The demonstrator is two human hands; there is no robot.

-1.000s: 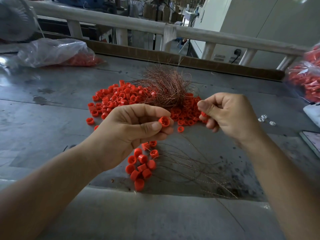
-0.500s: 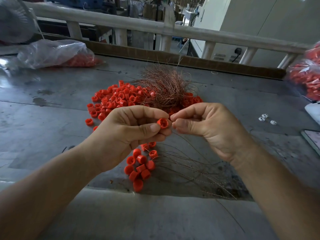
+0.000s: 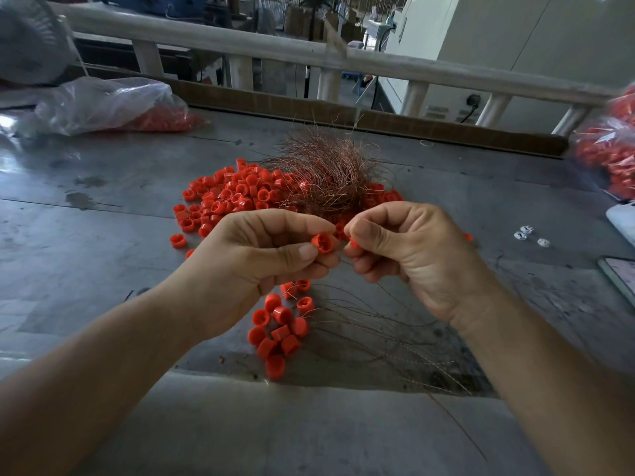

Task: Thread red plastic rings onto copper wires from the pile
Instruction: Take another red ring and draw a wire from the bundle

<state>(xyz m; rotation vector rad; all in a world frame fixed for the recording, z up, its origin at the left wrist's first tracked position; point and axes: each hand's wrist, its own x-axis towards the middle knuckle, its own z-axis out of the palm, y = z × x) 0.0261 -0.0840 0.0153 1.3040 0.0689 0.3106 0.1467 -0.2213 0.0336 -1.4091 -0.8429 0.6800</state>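
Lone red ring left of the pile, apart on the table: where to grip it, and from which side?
Pinch the lone red ring across its outer wall, coming down from above. It sits on end, hollow up, with bare table on its left; the pile of rings lies on its far side and right.

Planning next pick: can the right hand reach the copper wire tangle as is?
Probably yes. The copper wire tangle lies just beyond the right hand with nothing between, but that hand is busy pinching something too thin to make out, beside the ring the left hand holds.
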